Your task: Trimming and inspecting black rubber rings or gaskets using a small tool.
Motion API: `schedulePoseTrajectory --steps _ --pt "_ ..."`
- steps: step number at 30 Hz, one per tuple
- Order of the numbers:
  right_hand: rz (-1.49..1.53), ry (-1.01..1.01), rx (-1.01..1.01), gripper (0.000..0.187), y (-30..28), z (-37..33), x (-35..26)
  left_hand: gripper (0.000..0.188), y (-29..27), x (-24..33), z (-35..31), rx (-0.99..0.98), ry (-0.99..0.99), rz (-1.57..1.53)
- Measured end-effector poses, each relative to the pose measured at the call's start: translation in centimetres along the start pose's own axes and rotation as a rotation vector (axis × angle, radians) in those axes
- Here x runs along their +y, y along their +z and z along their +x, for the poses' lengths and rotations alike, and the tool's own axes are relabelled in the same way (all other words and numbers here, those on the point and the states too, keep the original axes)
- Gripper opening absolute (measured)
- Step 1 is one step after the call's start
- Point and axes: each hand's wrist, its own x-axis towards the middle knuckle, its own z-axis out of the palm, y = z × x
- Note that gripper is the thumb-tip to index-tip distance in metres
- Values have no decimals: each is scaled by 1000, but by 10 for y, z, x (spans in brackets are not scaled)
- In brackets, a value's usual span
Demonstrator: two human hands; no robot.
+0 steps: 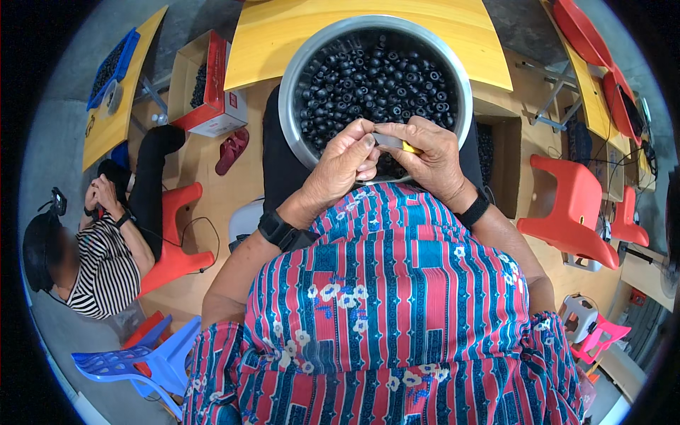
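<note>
On my lap, against the table edge, rests a large round metal basin [287,106] filled with many small black ring-like parts [368,81]. Over its near rim my two hands meet. My right hand [433,152] is closed around a small knife with a grey blade and yellow handle [409,147]. The blade points left, toward my left fingertips. My left hand [338,161] is closed in a pinch beside the blade; whatever it holds is hidden by the fingers. Both wrists wear black bands.
A yellow wooden table [262,42] stands ahead. A cardboard box [219,106] and red slippers [231,151] are at left, a red stool [567,209] at right. Another person [110,262] sits at far left, hands together. A blue chair [152,361] stands behind that person.
</note>
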Motion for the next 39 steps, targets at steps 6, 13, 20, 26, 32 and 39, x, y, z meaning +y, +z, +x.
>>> schedulePoseTrajectory --steps 6,13,20,26,32,39 --pt "-48 -43 23 30 -1 -1 1 17 -3 -3 0 -21 -25 -108" --pt "-48 -54 20 28 -1 -2 2 15 0 -2 0 38 -34 -89" --pt "20 51 -97 30 -3 -1 4 15 -8 1 -5 -35 -62 -1" --pt "222 318 204 23 0 -3 18 18 -14 23 -15 71 70 -65" --pt "254 261 49 18 -2 -3 14 19 -13 19 -16 21 24 145" --pt "73 64 -163 27 -6 -6 9 22 -5 19 -14 13 86 342"
